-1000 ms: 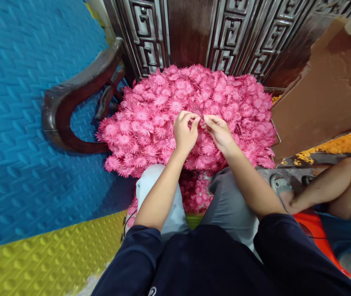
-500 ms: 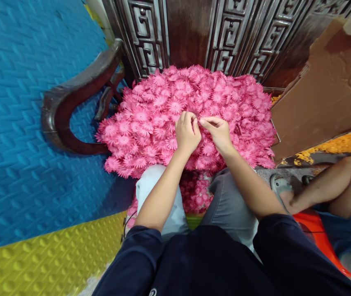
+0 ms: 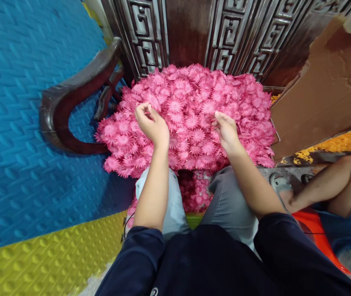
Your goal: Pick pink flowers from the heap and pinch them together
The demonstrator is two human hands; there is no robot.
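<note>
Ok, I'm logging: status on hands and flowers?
Left hand and right hand apart, over pink flowers; grip unclear. Pink flowers heaped. Curved armrest alongside, clear of hands.

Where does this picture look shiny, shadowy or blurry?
In the head view, the chair arm and carved panel catch glare; in that view, the blue mat darkens below the left end of the flowers; also in the head view, left hand and right hand show plainly, but fine fingertip detail is soft.
</note>
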